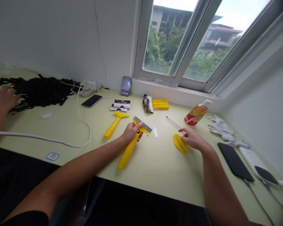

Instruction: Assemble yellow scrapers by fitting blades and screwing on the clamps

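Observation:
My left hand [131, 132] is closed around the head of a yellow scraper [129, 151], whose grey metal blade [142, 124] lies across the top under my thumb. A loose pale blade strip [155, 129] and a tiny screw [147, 135] lie just right of it. On the right, my right hand [194, 138] grips a folded-looking yellow plastic blade cover [179, 144] at the table surface. A thin screwdriver shaft [173, 121] points away from these fingers; its handle is hidden. Another yellow scraper handle [115, 125], without a visible blade, lies left of my left hand.
Behind are stacked yellow handles [160, 104], small black-and-white packets [121, 105] and a phone [91, 101]. An orange bottle [197, 113], white gloves [222, 130] and a black phone [235, 161] line the right. Another person's hand [2, 97] touches black strips [44, 91]; a white cable [61, 143] crosses left.

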The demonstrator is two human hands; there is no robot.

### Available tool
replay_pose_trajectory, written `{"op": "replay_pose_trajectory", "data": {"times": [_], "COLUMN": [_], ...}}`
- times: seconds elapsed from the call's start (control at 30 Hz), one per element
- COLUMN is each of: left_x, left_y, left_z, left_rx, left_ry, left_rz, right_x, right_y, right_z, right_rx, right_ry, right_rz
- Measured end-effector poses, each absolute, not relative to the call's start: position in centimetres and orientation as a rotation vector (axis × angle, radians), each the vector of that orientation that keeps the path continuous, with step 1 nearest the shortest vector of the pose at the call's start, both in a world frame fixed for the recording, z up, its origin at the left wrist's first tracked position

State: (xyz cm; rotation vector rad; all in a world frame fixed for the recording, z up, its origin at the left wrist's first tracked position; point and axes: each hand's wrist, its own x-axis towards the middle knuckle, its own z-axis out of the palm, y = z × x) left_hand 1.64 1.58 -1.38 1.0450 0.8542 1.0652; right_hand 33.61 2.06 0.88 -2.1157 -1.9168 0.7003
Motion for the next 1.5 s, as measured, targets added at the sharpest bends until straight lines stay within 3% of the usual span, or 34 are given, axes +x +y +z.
{"op": "replay_pose_trajectory", "data": {"times": [0.2, 0.33, 0.53, 0.83, 1.0, 1.23, 1.5], "left_x": [2.0, 2.1, 2.1, 2.0, 2.1, 2.0, 2.2], "left_y": [1.2, 1.0, 1.0, 1.1, 1.0, 1.0, 1.1], "left_z": [-1.5, -1.4, -1.5, -1.8, -1.7, -1.7, -2.0], "left_rx": [1.060, 1.066, 1.048, 1.038, 1.040, 1.021, 0.957], "left_ry": [0.831, 0.823, 0.815, 0.792, 0.792, 0.773, 0.725], "left_rz": [0.981, 0.927, 0.920, 0.917, 0.916, 0.898, 0.911], "right_x": [32.4, 30.7, 30.6, 29.6, 29.6, 27.1, 23.4], "right_y": [0.5, 0.1, 0.7, 0.2, 0.7, 0.0, -0.5], "right_z": [2.6, 3.1, 2.2, 2.4, 1.7, 3.3, 4.4], "right_rx": [-1.510, -1.334, -1.283, -1.182, -1.252, -1.247, -1.320], "right_ry": [-1.629, -1.566, -1.474, -1.403, -1.483, -1.471, -1.726], "right_rz": [1.128, 1.222, 1.083, 1.238, 1.072, 1.287, 0.860]}}
